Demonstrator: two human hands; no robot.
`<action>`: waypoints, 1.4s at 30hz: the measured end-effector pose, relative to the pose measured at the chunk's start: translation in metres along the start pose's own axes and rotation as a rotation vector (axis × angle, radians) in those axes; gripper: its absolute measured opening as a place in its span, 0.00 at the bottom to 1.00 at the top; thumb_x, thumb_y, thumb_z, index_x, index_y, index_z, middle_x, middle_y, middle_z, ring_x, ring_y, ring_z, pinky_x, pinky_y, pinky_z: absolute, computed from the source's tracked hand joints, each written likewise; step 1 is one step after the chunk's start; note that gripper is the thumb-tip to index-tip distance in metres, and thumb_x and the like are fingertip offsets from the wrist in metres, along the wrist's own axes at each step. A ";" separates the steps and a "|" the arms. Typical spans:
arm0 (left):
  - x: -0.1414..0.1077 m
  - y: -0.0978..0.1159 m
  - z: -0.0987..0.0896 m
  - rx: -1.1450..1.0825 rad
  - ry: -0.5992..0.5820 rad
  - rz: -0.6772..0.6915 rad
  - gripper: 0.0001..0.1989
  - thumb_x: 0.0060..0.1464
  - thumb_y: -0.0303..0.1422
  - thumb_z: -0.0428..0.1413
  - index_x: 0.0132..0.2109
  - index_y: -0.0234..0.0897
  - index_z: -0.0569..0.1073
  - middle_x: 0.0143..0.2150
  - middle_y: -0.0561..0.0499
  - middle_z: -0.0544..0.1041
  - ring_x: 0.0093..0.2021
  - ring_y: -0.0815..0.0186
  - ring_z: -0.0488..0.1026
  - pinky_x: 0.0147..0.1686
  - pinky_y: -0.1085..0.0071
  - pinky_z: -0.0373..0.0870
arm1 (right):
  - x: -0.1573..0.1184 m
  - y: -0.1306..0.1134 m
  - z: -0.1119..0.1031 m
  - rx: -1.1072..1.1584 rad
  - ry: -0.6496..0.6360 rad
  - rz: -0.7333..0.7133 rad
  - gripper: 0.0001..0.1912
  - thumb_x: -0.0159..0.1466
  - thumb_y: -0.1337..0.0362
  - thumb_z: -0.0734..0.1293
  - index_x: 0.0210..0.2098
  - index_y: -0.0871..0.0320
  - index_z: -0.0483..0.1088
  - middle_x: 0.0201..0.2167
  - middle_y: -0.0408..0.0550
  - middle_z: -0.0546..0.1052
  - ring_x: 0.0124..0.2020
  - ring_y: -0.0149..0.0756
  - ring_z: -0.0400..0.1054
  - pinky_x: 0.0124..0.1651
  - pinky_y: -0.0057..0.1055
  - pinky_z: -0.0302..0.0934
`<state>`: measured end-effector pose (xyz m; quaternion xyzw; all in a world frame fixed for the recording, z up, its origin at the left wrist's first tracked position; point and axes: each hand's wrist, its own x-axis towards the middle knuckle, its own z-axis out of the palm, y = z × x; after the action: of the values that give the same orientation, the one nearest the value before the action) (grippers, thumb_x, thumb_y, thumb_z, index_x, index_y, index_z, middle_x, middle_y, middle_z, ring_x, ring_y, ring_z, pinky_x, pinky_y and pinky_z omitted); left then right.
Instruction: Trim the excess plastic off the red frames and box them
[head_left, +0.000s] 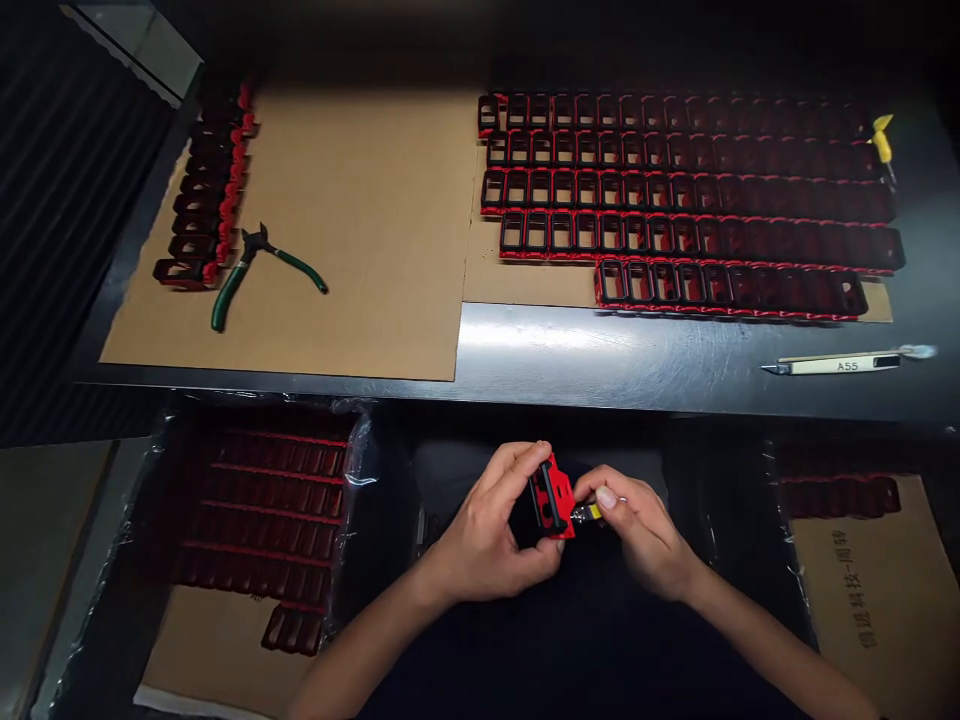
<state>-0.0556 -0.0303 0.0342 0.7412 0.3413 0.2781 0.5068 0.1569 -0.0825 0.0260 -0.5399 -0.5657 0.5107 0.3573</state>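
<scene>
My left hand (491, 520) holds a red and black plastic part (555, 497) by its top and bottom edges, thumb below and fingers above. To its right, my right hand (637, 515) pinches a small tool with a yellow section (586, 513), whose metallic end meets the right side of the part. The tool's exact kind is too small to tell. Both hands are in front of the table's near edge, over the dark lap area.
Rows of red and black parts (611, 235) stand on the table (555, 350). Green-handled pliers (255, 240) lie on cardboard (360, 230). A knife marked A55 (840, 365) lies at right. Lined boxes hold parts (262, 510) lower left and more parts (840, 497) lower right.
</scene>
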 end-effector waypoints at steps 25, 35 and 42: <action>0.000 -0.004 -0.002 0.050 0.028 0.130 0.44 0.50 0.23 0.58 0.72 0.40 0.51 0.56 0.39 0.66 0.55 0.56 0.71 0.52 0.57 0.77 | 0.003 -0.023 -0.014 -0.330 0.028 -0.502 0.07 0.63 0.71 0.71 0.41 0.57 0.79 0.39 0.50 0.79 0.34 0.33 0.73 0.34 0.29 0.69; 0.000 -0.005 -0.001 0.066 0.035 0.146 0.45 0.50 0.24 0.58 0.72 0.41 0.50 0.57 0.38 0.67 0.55 0.55 0.71 0.51 0.56 0.77 | 0.005 -0.023 -0.014 -0.289 0.049 -0.568 0.04 0.65 0.70 0.72 0.40 0.60 0.78 0.41 0.53 0.80 0.39 0.36 0.75 0.39 0.33 0.74; 0.001 -0.005 -0.001 0.067 0.039 0.146 0.45 0.50 0.23 0.58 0.72 0.41 0.50 0.56 0.38 0.67 0.54 0.55 0.71 0.51 0.55 0.77 | 0.005 -0.022 -0.013 -0.282 0.060 -0.561 0.05 0.64 0.70 0.73 0.40 0.59 0.79 0.40 0.52 0.81 0.38 0.36 0.76 0.38 0.33 0.74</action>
<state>-0.0568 -0.0279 0.0297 0.7751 0.3053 0.3170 0.4533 0.1628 -0.0725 0.0495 -0.4216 -0.7472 0.2924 0.4223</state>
